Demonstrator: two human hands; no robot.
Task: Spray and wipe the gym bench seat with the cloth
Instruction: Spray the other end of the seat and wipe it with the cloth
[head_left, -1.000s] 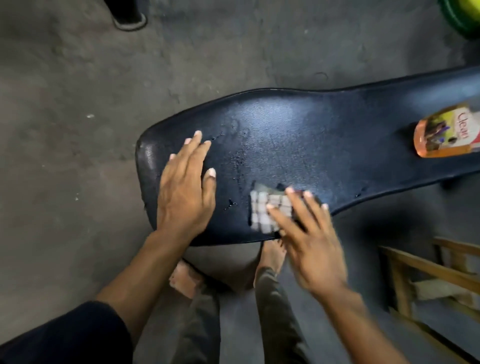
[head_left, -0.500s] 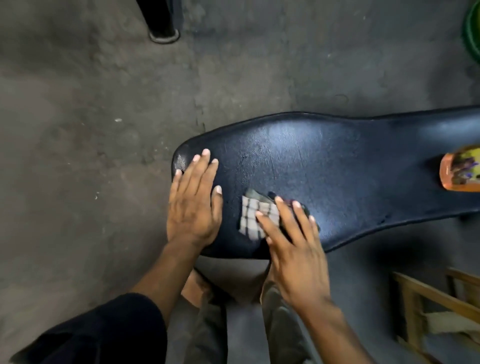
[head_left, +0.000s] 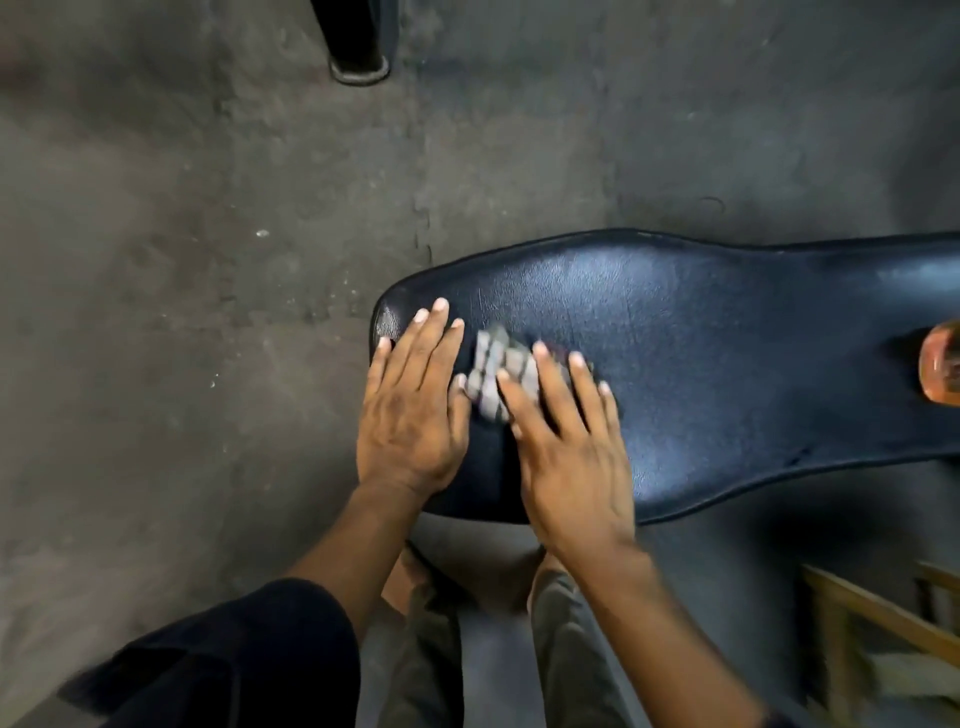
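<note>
Looking down from the head camera, the only view we have, we see a person bent over a dark padded bench seat that runs from the middle of the frame out toward 3 o'clock, above a rough grey concrete floor.

The left hand lies flat on the rounded end of the seat, at about 9 o'clock on the pad, fingers straight and close together, holding nothing.

Just beside it, toward 3 o'clock, the right hand presses a checked grey cloth onto the seat, fingers spread wide over it. The cloth is blurred; its free part shows at 11 o'clock from the right hand and touches the left thumb, or nearly so. We cannot tell which.

At the frame's 3 o'clock edge an orange spray bottle lies on the seat, well apart from both hands and mostly cut off.

At 12 o'clock a dark post stands on the floor. At 5 o'clock we see a wooden frame. Below the seat, at 6 o'clock, are the person's grey trouser legs and, at 7 o'clock, a dark sleeve.
</note>
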